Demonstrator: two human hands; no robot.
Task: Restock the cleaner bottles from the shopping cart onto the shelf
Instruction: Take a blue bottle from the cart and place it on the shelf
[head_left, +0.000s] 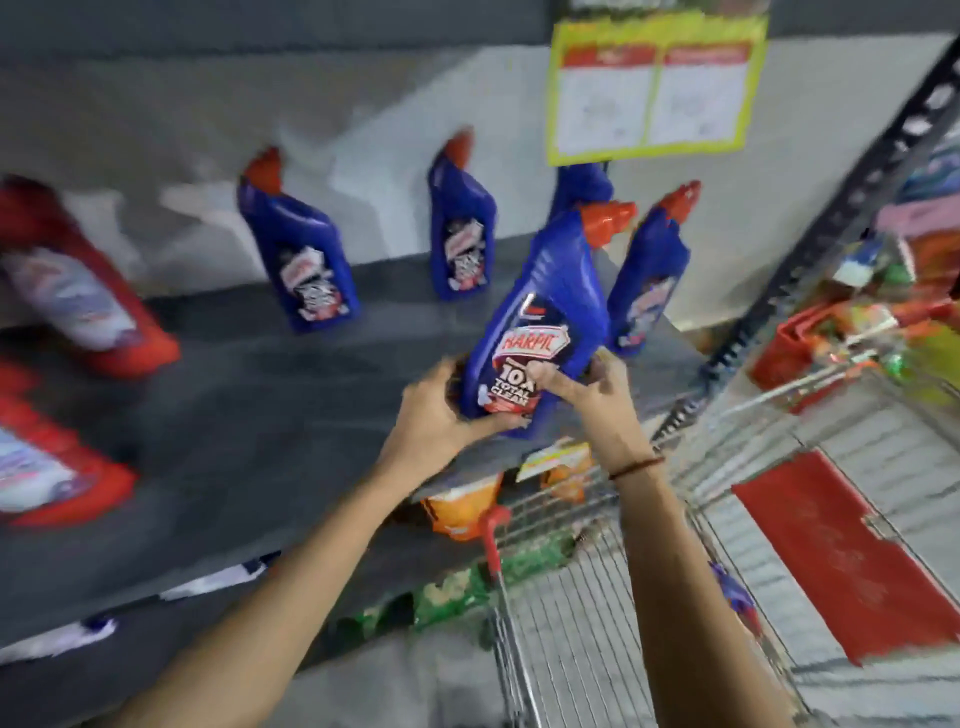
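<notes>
I have the bottle (540, 322) in both hands, my left hand (441, 410) wrapped around its base from the left and my right hand (592, 389) pinching the lower right side, fingers on the label. It sits tilted over the front edge of the shelf (260, 395), red cap leaning right, just in front of other blue bottles (462, 228) standing near the back wall. The plastic looks stiff and glossy, so likely a bit slippery, and if full it should carry real weight low down. Holding it at the broad base feels right; the narrow angled neck would twist. The cart (597, 597) is below to my right, though blur hides whether more bottles remain in it.
</notes>
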